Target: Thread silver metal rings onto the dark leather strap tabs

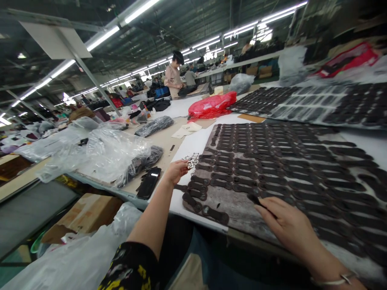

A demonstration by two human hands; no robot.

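My left hand [176, 172] is closed at the left edge of the laid-out pieces, its fingertips pinching a small silver metal buckle [190, 164]. More silver metal pieces lie just behind it on the white surface. Between the thumb and fingers of my right hand [286, 219] is a dark strap piece [253, 199], rounded at its showing end; the rest is hidden in the grip. Rows of dark brown strap pieces [246, 179] with wider rounded ends cover the grey sheet [232, 201] around both hands.
A black phone [149, 183] lies left of my left hand, near clear plastic bags [111, 151]. A red plastic bag [213, 105] sits behind the rows. More dark pieces fill a second sheet [317, 102] at the back right. A person [173, 76] stands farther back. Below left is a cardboard box [86, 213].
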